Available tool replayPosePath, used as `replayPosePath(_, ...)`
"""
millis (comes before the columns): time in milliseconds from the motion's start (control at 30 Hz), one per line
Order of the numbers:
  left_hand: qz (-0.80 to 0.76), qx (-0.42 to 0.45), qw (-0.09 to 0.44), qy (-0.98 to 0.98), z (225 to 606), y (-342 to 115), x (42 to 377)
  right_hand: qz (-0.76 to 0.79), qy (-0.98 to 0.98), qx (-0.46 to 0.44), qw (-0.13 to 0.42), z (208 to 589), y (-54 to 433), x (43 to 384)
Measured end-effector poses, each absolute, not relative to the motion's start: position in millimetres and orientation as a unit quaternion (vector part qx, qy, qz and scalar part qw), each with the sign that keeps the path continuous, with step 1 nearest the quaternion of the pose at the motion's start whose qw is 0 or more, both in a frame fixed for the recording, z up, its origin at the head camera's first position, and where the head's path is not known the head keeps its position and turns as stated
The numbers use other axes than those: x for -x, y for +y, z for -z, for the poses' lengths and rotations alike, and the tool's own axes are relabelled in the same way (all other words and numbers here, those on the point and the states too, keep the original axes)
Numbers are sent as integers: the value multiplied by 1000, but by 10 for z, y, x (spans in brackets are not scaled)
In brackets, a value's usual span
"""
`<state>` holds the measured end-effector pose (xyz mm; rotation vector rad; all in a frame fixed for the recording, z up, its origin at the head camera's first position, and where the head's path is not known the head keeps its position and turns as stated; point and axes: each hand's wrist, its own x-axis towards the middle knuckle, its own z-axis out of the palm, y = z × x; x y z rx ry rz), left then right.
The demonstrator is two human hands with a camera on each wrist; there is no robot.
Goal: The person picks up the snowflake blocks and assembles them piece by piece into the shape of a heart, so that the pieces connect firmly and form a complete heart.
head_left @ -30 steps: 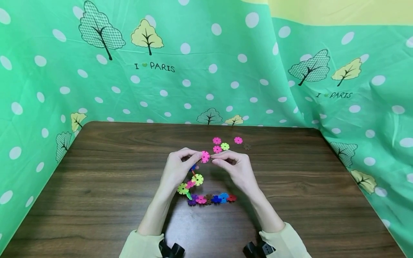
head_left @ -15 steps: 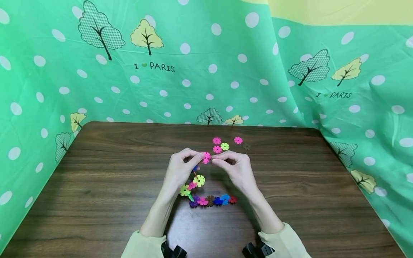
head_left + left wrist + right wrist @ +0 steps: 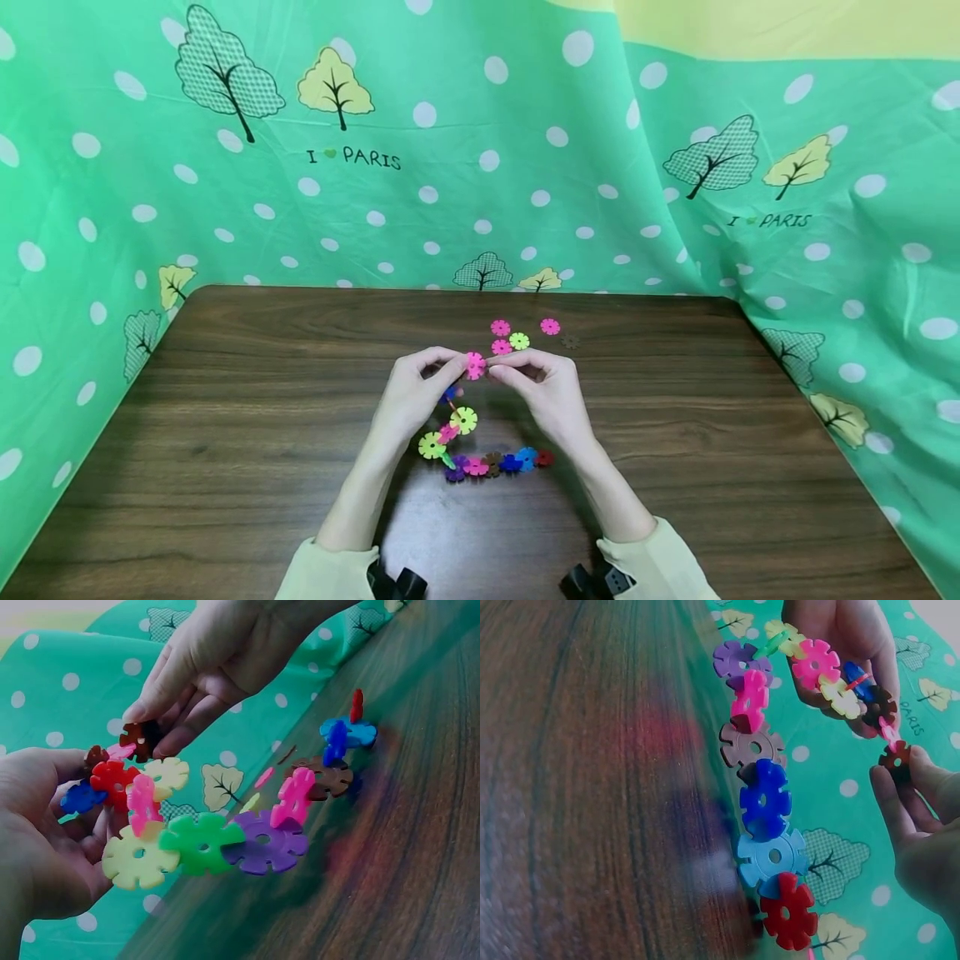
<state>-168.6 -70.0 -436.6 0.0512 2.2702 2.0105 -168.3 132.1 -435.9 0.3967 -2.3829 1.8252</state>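
A chain of flower-shaped pieces [image 3: 463, 420] has its upper end at the fingertips of the left hand [image 3: 416, 390], which grips it beside a pink piece [image 3: 476, 366]. Just right of there, the right hand [image 3: 546, 392] pinches a brown piece [image 3: 135, 739] against the pink one; whether they are slotted together I cannot tell. From the left hand the chain drops toward the person, then bends right between the forearms to a red piece [image 3: 544, 459], nearer the person than the right hand. Just beyond the hands lie loose pink pieces [image 3: 500, 327], a yellow-green piece [image 3: 519, 341] and a dark brown disc [image 3: 570, 342], short of the desk's far edge. The desk [image 3: 247, 417] stretches widely outward from each hand to its slanting side edges, and a green dotted cloth [image 3: 525, 108] rises behind.
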Motion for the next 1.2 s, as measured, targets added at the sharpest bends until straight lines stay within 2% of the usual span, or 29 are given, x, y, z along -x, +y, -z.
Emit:
replayPosePath(300, -633, -48, 41, 771, 4357, -733, 1693, -620, -771, -143, 38, 4343, 1317, 1667)
replayPosePath(633, -674, 6, 43, 737, 4331, -772, 1694, -622, -770, -137, 45, 4309, 1481, 1753)
replayPosePath(933, -699, 30, 49, 713, 4357, -817, 1714, -597, -790, -131, 52, 4321, 1763, 1982)
replayPosePath(1200, -716, 24, 53, 695, 4341, -828, 1713, -541, -831, -122, 32, 4332, 1981, 2233)
